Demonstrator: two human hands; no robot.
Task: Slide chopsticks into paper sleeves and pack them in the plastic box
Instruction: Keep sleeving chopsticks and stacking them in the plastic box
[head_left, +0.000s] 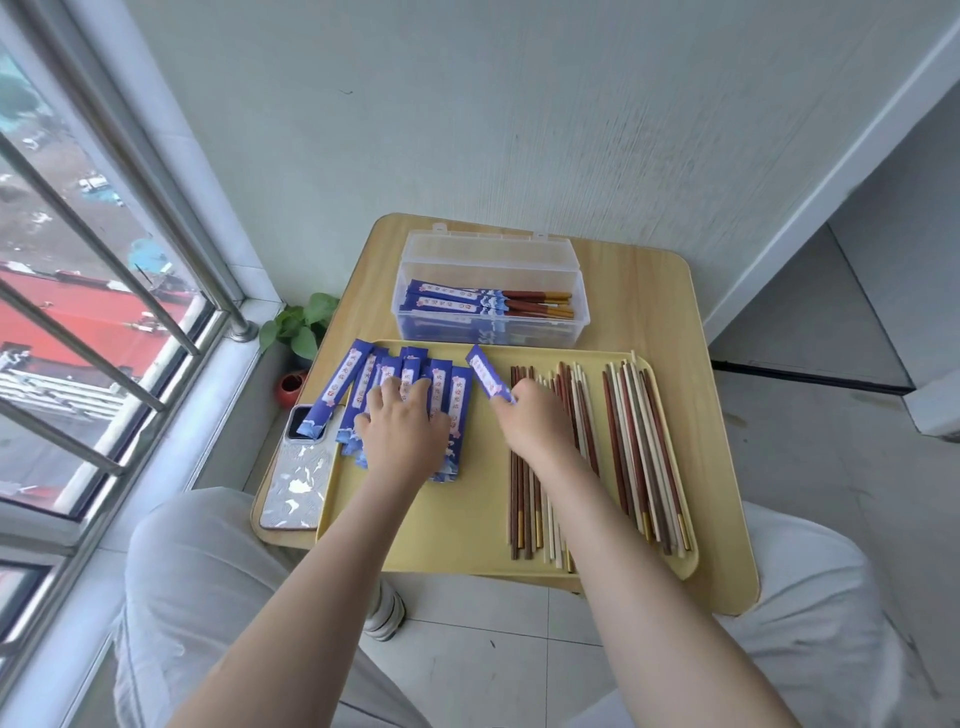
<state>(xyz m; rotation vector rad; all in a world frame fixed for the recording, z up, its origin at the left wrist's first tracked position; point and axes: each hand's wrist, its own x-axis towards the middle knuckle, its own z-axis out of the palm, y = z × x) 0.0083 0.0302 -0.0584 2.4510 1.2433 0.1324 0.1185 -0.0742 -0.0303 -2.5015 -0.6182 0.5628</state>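
Note:
Several blue paper sleeves (343, 395) lie fanned out on the left half of a yellow tray (467, 519). My left hand (402, 431) rests flat on that pile with fingers spread. My right hand (530, 421) pinches the lower end of one blue sleeve (485, 376), which points up and to the left, above the tray. Loose chopsticks (634, 441), brown, red and cream, lie in two bunches on the tray's right half. The clear plastic box (488, 291) stands open behind the tray, holding sleeved chopstick pairs.
A phone (298, 483) in a patterned case lies on the small wooden table (649, 312), left of the tray. A potted plant (301, 327) sits on the floor by the window. A wall stands right behind the table. My knees flank its front.

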